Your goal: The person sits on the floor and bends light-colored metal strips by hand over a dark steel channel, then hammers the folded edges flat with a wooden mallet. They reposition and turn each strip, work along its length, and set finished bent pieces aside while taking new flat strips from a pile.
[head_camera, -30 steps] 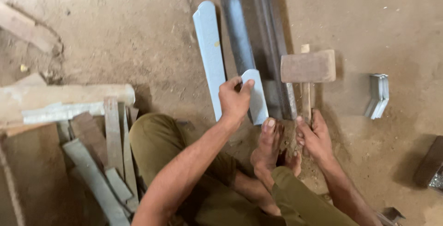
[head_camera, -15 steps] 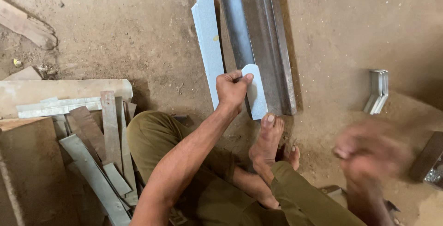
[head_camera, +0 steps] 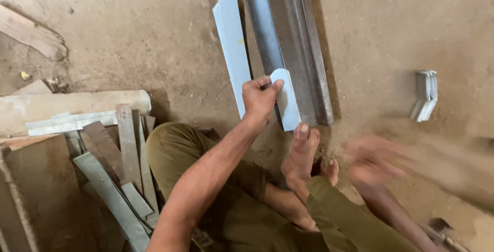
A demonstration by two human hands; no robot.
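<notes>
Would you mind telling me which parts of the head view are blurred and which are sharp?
In the head view, the right hand is smeared by motion blur, its fingers indistinct; whether it holds anything cannot be told. The left hand is sharp, gripping the short pale metal strip. The steel channel shows a soft sheen, and the dirt floor is evenly lit.

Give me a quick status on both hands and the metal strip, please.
Left hand gripping the short round-ended metal strip against the steel rail. Right hand motion-blurred, contents unclear. Bare foot just below strip.
</notes>
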